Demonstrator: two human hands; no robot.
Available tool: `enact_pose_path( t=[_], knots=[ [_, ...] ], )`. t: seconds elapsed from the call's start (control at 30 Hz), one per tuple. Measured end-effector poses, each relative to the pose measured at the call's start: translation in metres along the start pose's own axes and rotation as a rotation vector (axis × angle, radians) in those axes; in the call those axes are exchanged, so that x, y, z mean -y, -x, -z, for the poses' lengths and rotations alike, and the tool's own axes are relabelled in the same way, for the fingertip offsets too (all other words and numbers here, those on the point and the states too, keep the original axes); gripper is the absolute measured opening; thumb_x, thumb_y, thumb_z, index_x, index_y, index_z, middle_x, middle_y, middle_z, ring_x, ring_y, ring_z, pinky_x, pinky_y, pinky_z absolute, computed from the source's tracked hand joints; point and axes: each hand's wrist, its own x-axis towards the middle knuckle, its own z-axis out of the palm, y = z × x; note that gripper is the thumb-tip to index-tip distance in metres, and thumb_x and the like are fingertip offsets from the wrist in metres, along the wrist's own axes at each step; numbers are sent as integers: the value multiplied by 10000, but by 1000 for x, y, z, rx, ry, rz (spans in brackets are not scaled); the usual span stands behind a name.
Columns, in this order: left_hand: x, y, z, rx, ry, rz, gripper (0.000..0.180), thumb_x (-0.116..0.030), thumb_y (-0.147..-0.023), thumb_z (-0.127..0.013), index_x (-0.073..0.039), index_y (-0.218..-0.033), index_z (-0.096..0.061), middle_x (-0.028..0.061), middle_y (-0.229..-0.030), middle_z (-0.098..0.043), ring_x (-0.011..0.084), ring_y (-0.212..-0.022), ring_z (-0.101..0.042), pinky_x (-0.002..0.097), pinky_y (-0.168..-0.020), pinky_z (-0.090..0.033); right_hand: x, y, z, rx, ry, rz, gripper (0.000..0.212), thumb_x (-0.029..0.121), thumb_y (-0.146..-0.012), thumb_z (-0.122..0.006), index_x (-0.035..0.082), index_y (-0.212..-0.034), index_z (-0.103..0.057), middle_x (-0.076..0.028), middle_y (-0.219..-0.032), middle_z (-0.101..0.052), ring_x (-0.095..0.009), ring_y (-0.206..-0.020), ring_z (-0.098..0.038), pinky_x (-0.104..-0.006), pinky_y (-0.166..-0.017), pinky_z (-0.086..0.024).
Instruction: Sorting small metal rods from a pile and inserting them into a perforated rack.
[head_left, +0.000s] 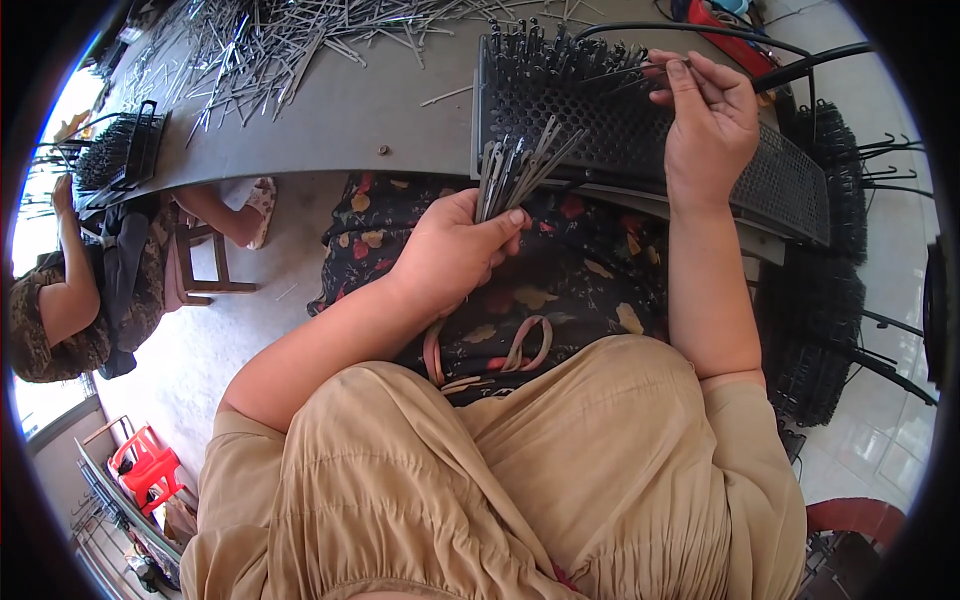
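With our left hand's (455, 245) fingers wrapped around it, we held a bundle of thin, silvery-dark metal strips (510, 175) at the long grey table's (290, 135) near edge. Our right hand (710, 140) pinched a slender dark strip (632, 72) over the black perforated rack (630, 128), right. Loose silvery strips (290, 55) lay heaped far left.

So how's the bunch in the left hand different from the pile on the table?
The bunch is small; the pile is much bigger. The bunch is gripped in the left hand, fanning roughly one way; the pile lies loose on the table, pointing every way. Both have thin, metal-looking strips.
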Motion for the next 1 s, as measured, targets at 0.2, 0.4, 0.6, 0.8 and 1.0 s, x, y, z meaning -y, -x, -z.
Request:
enact_pose_path(
  t=[0.2,0.4,0.6,0.8,1.0],
  knots=[
    [0,1,2,-9,13,3,111,-166,-938,-610,-56,-935,-607,-20,-697,-561,42,-521,-442,205,-435,-342,-2,3,4,43,61,-4,134,-41,-915,-585,-26,-1039,-539,-206,-990,-686,-206,-888,-685,-248,-691,-564],
    [1,1,1,-13,-5,-1,116,-171,-932,-620,-56,-920,-609,-18,-696,-561,42,-520,-438,204,-433,-336,1,4,2,135,180,34,108,-32,-903,-613,-10,-1006,-592,-148,-979,-700,-157,-872,-682,-218,-709,-543],
    [1,3,-1,-15,-15,-4,116,-171,-932,-618,-57,-920,-610,-19,-699,-561,42,-526,-439,205,-435,-332,3,3,-13,246,386,216,127,-11,-863,-671,-2,-989,-685,-75,-952,-711,-109,-810,-651,-216,-719,-518],
    [0,3,0,-20,-22,-4,112,-168,-934,-611,-56,-932,-610,-19,-701,-560,41,-528,-436,205,-436,-329,5,-3,-13,338,710,360,143,21,-804,-710,56,-941,-733,-72,-924,-708,-133,-873,-653,-237,-762,-510],
    [-3,6,0,-9,-1,-35,108,-160,-937,-608,-53,-948,-613,-23,-707,-562,38,-543,-445,200,-459,-343,36,21,-29,314,284,-195,190,15,-834,-700,0,-1023,-687,-76,-939,-703,-113,-908,-645,-237,-825,-510]
  ],
)
